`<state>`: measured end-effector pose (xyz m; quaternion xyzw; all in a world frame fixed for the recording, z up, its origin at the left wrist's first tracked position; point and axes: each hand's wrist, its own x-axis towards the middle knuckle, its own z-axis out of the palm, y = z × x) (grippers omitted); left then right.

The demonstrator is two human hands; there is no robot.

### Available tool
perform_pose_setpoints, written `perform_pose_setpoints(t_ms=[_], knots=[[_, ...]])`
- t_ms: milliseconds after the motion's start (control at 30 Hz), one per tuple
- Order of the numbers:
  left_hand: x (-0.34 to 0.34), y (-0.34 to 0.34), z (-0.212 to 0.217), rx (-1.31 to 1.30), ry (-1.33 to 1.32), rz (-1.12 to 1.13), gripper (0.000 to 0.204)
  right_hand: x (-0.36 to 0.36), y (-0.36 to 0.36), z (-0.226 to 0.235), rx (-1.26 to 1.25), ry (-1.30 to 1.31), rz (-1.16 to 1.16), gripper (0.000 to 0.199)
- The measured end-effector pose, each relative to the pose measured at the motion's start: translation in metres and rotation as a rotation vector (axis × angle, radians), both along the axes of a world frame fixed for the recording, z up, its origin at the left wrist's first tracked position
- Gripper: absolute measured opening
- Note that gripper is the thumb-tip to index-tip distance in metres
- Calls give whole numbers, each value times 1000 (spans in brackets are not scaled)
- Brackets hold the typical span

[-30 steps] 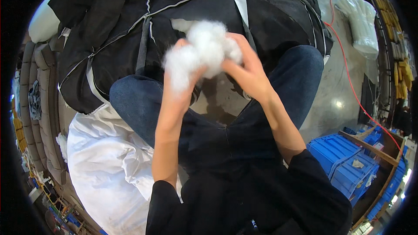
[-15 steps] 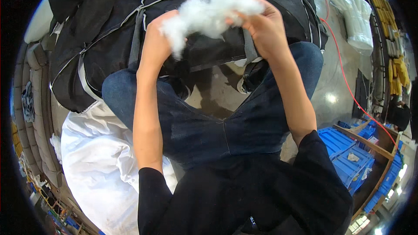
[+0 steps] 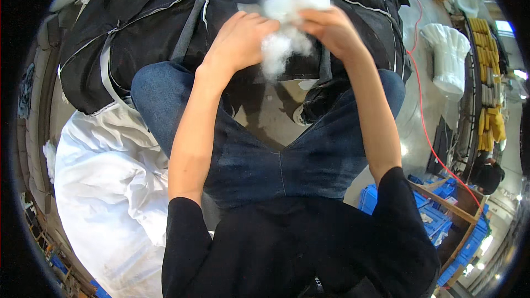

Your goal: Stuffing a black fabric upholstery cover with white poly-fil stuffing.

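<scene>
Between my hands is a fluffy clump of white fibre stuffing (image 3: 284, 44), bunched into an upper and a lower tuft. My left hand (image 3: 241, 40) is closed on its left side, with the fingertips partly hidden. On the other side, my right hand (image 3: 335, 28) pinches the stuffing between thumb and fingers, slightly blurred. Both hands are above a large black fabric cover (image 3: 154, 27) with pale seam edging, which spreads out in front of my knees.
A big white cloth sack (image 3: 105, 171) lies by my left leg. On the right, a red hose (image 3: 422, 116) runs over the floor past a white wrapped roll (image 3: 448, 60). Blue bins (image 3: 433, 221) stand in a wooden frame. Grey cushioned pieces (image 3: 41, 116) line the left, and a person (image 3: 487, 176) is far right.
My hands have come closer together, the left one moving right. The stuffing, stretched wide between them before, is now bunched up. The view has shifted a little.
</scene>
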<state>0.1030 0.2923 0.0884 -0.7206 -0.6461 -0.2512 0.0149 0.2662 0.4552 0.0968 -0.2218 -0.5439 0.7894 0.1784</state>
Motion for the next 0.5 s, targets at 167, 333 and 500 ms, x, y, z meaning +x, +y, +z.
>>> perform_pose_setpoints(t_ms=[167, 333, 500], knots=[[7, 11, -6, 129, -101, -132, 26, -58, 40, -80, 737, -293, 772, 22], [0, 14, -15, 181, -159, -91, 24, -57, 44, -102, 871, -308, 739, 23], [-1, 25, -27, 355, -222, -103, 37, -37, 48, -118, 1045, -345, 594, 24]])
